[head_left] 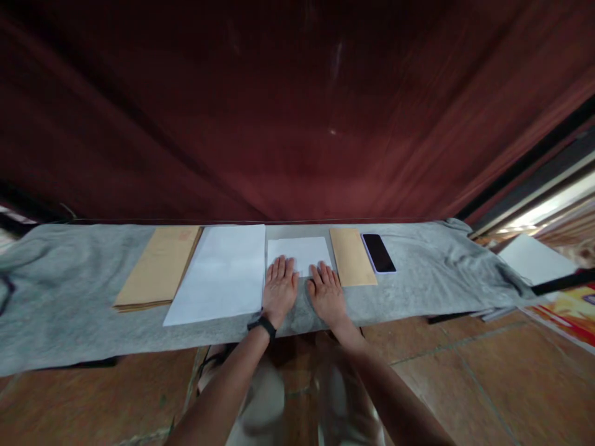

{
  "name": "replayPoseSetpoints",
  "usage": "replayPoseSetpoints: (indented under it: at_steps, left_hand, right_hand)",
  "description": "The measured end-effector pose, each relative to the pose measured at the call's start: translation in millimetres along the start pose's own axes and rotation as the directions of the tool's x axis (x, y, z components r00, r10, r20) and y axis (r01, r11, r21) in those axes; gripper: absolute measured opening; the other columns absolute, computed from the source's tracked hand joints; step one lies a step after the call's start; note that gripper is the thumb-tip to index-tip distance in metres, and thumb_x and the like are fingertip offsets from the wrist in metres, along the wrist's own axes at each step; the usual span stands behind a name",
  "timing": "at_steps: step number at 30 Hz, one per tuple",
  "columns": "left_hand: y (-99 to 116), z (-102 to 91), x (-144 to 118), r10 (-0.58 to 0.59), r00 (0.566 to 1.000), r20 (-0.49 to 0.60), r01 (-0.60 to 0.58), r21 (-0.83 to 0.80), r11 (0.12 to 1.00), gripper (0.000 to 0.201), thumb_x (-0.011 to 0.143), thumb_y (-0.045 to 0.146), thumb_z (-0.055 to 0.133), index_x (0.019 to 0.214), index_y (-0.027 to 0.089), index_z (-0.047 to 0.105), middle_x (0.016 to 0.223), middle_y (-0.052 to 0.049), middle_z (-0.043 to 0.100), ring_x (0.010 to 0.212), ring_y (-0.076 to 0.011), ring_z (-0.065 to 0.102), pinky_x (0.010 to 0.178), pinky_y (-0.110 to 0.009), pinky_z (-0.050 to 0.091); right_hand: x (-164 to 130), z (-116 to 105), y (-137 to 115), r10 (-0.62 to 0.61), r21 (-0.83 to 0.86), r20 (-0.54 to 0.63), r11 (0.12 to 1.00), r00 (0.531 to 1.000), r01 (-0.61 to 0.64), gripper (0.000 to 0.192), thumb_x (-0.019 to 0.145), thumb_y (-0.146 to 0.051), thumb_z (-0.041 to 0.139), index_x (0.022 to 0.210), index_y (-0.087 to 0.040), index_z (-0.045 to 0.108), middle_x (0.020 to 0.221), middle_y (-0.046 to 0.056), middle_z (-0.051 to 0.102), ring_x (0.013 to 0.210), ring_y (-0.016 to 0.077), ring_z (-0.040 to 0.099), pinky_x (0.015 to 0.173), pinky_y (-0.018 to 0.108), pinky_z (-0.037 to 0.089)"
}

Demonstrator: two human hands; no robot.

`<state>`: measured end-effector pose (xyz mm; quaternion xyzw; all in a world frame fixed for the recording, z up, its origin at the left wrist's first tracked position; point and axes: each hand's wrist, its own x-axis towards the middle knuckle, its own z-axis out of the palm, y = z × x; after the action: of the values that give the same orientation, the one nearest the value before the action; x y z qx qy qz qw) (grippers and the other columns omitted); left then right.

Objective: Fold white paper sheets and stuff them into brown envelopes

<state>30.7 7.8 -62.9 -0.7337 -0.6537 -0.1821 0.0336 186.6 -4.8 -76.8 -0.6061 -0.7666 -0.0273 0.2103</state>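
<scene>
My left hand (279, 288) and my right hand (326, 292) lie flat, palms down, side by side on the grey cloth (69, 297) that covers the table. Their fingertips rest on the near edge of a small folded white sheet (300, 252). Neither hand holds anything. A black band sits on my left wrist. Just left of my left hand lies a stack of large white paper (220, 272). A narrow brown envelope (352, 256) lies just right of my right hand.
A pile of large brown envelopes (160, 266) lies at the left. A black phone (378, 253) lies beside the narrow envelope. A dark red curtain (297, 111) hangs behind the table. White and coloured sheets (539, 260) sit at the far right. Tiled floor below.
</scene>
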Motion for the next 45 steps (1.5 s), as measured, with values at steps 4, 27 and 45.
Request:
replayPoseSetpoints:
  at_steps: [4, 27, 45]
  left_hand:
    - [1, -4.0, 0, -0.002, 1.000, 0.000, 0.002, 0.014, 1.000, 0.050, 0.103, 0.032, 0.037, 0.147, 0.013, 0.053, 0.157, -0.019, 0.046, 0.149, -0.0316, 0.040, 0.121, -0.051, 0.033]
    - [-13, -10.8, 29, -0.013, 0.993, 0.120, 0.007, 0.053, 0.999, 0.052, 0.101, 0.032, 0.037, 0.145, 0.010, 0.053, 0.153, -0.019, 0.052, 0.138, -0.0347, 0.051, 0.110, -0.052, 0.043]
    - [-24, 17.7, 49, 0.054, 0.993, 0.101, -0.048, -0.058, 0.997, 0.060, 0.100, 0.025, 0.031, 0.156, 0.006, 0.034, 0.163, -0.019, 0.036, 0.154, -0.0288, 0.028, 0.125, -0.049, 0.028]
  right_hand:
    - [-2, -4, 3, -0.021, -0.011, -0.006, 1.000, 1.000, 0.021, 0.049, 0.105, -0.033, 0.045, 0.151, -0.017, 0.049, 0.159, 0.016, 0.044, 0.145, 0.0303, 0.044, 0.118, 0.049, 0.035]
    - [103, 29, 20, -0.161, 0.017, 0.108, 0.987, 0.981, 0.160, 0.047, 0.105, -0.031, 0.044, 0.149, -0.018, 0.052, 0.158, 0.012, 0.046, 0.144, 0.0276, 0.044, 0.117, 0.046, 0.037]
    - [118, 35, 8, -0.325, 0.121, 0.189, 0.944, 0.927, 0.307, 0.047, 0.106, -0.029, 0.040, 0.151, -0.022, 0.050, 0.161, 0.006, 0.042, 0.147, 0.0237, 0.041, 0.124, 0.047, 0.027]
